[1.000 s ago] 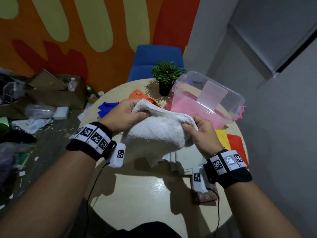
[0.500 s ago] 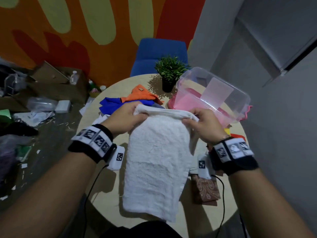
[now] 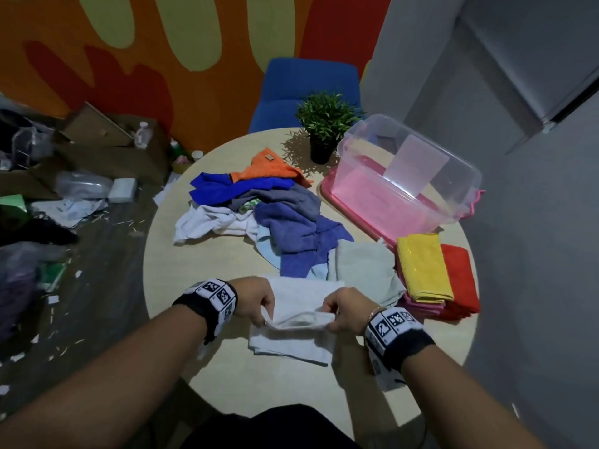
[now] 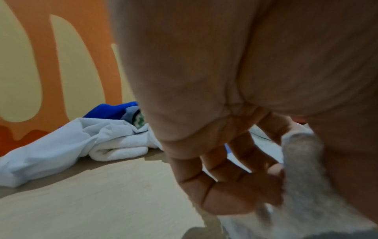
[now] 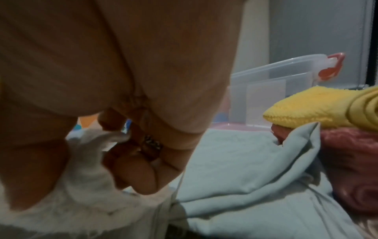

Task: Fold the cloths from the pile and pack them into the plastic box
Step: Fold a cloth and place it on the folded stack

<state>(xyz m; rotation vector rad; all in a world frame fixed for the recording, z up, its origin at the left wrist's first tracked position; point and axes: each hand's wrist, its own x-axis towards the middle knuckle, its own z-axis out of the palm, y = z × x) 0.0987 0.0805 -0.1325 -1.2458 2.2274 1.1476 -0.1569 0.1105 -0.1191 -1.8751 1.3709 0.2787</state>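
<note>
At the near edge of a round table (image 3: 201,361), a person's left hand (image 3: 254,298) pinches the left end of a white towel (image 3: 298,332), fingers (image 4: 241,190) curled around a raised fold, thumb out of sight behind the cloth. The towel lies partly doubled over on the tabletop, its lifted fold running left to right between the two hands and its lower layer spread flat toward the person. The right hand (image 3: 343,311) grips the opposite end of that fold, fingers (image 5: 143,174) bent around the fabric; a ring (image 5: 152,142) shows on one of them. Both wrist views are blurred, and palms fill most of each frame, so the exact finger placement is hard to read.

Beyond the hands sits the unfolded pile (image 3: 259,209): blue, orange, grey-violet and white cloths tangled together, their edges impossible to separate. A pale green cloth (image 3: 363,270) lies just right of the towel, its near corner hidden behind the right hand. Further right, a yellow cloth (image 3: 424,267) tops a folded stack with a red cloth (image 3: 462,280) and pink layers beneath, only their edges visible. The clear plastic box (image 3: 411,166) stands behind the stack on a pink lid (image 3: 343,202), next to a potted plant (image 3: 325,124).
</note>
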